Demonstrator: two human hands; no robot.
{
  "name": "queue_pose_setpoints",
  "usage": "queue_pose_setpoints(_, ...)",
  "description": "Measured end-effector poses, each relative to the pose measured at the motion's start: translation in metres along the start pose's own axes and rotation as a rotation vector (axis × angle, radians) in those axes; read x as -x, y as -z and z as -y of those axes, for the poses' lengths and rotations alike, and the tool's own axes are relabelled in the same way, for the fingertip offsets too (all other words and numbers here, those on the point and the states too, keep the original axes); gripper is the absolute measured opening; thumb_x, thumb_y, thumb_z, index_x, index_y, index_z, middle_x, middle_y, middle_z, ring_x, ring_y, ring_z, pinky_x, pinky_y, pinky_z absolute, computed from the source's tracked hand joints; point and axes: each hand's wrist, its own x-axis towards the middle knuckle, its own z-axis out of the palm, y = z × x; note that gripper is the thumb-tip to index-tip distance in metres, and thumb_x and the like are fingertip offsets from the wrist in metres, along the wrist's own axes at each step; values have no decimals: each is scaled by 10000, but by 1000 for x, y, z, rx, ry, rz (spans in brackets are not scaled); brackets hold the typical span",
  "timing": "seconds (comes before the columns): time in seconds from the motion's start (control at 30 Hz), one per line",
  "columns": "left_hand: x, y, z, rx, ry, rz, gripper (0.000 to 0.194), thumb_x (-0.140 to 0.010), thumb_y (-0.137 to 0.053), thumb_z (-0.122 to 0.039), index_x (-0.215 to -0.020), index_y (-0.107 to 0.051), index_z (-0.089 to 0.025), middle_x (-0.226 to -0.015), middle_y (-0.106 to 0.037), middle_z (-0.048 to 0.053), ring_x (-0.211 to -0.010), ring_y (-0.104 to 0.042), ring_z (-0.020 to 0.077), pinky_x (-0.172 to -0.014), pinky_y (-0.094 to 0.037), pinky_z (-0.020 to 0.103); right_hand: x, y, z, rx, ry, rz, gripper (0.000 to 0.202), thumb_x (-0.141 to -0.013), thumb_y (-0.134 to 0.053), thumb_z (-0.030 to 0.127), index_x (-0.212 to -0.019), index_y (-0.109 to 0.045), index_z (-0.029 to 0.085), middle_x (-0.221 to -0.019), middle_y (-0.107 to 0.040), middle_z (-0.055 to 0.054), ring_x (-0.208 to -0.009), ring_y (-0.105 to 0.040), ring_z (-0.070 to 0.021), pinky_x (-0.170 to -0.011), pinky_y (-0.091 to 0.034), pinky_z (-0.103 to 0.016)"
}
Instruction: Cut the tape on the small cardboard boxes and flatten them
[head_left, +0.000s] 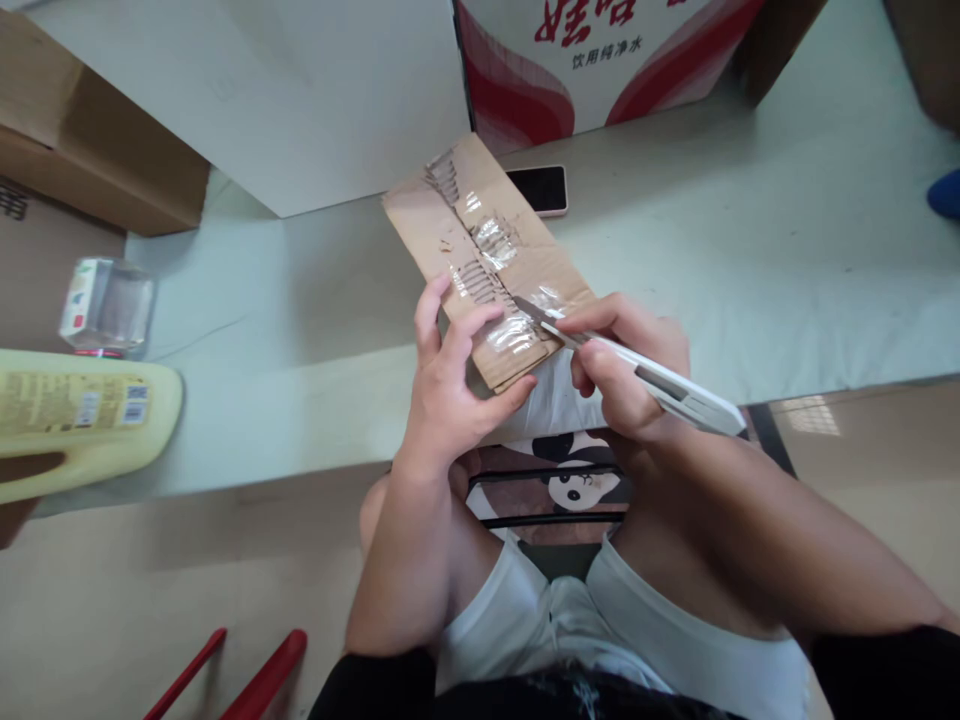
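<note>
A long cardboard box (487, 235) with strips of clear tape and many cut marks along its middle seam lies slantwise near the table's front edge. My left hand (454, 375) grips its near end, fingers on the top and side, thumb at the near edge. In my right hand (630, 360) is a white utility knife (675, 392), held like a pen. Its blade touches the taped seam near the box's near end. A phone (541, 190) in a light case lies just behind the box, partly hidden by it.
Behind stand a white box (337, 100) and a red-and-white carton (600, 70). To the left are a clear plastic container (112, 305), a yellow bottle (90, 425) on its side and a brown carton (112, 150). Something blue (945, 195) sits at the right edge.
</note>
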Motion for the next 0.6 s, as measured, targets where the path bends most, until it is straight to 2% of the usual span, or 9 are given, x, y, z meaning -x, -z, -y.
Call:
queue_pose_setpoints(0.23, -1, 1, 2, 1, 2, 39, 658, -771, -749, -639, -1305, -506, -341, -1618, -286, 104, -1563, -237, 396, -1223, -305, 658, 4, 4, 2, -121, -22, -72, 171, -906, -570, 307, -921, -712, 213, -551, -586, 33, -410, -497, -103, -426, -404, -253)
queue_pose_setpoints(0.43, 0, 3, 4, 32, -14, 55, 649, -787, -716, -663, -1304, -506, -332, -1623, -277, 119, -1560, -241, 403, -1217, -308, 667, 2, 2, 8, -156, -113, -51, 203, -930, -555, 365, -912, -686, 211, -499, -542, 47, -366, -458, -94, -363, -328, -232)
queue_pose_setpoints(0.6, 0, 4, 6, 32, -21, 53, 667, -773, -731, -664, -1312, -515, -335, -1633, -273, 107, -1564, -236, 399, -1229, -299, 653, 0, 0, 7, -180, -128, -11, 222, -938, -567, 399, -934, -681, 210, -496, -538, 55, -369, -452, -88, -374, -338, -231)
